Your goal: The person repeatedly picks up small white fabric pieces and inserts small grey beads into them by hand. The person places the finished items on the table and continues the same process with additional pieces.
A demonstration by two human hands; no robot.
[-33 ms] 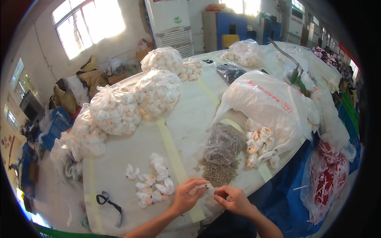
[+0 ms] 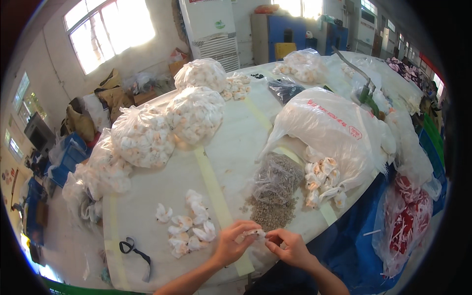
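Note:
My left hand (image 2: 233, 244) is closed around a small white fabric piece (image 2: 255, 232) with dark dots on it. Close against the piece's right end, my right hand (image 2: 287, 247) has thumb and fingertips pinched together; whatever lies between them is too small to make out. Just beyond both hands spreads a heap of small grey-brown ring-like parts (image 2: 271, 215), spilling from a clear plastic bag (image 2: 279, 177). Left of my hands lies a loose group of white and peach fabric pieces (image 2: 183, 223). More such pieces (image 2: 322, 173) are piled at the mouth of a large white plastic bag (image 2: 328, 125).
Stuffed clear bags (image 2: 142, 140) of white pieces line the table's left side. A black strap (image 2: 137, 255) lies at the near left. To the right, a blue sheet (image 2: 351, 246) hangs beside a clear bag with red contents (image 2: 407, 221). A bent metal tool (image 2: 364, 86) stands far right.
The white piece has turned slightly in my left hand, showing more of its dotted side. My right fingertips have shifted very little, and the table is unchanged.

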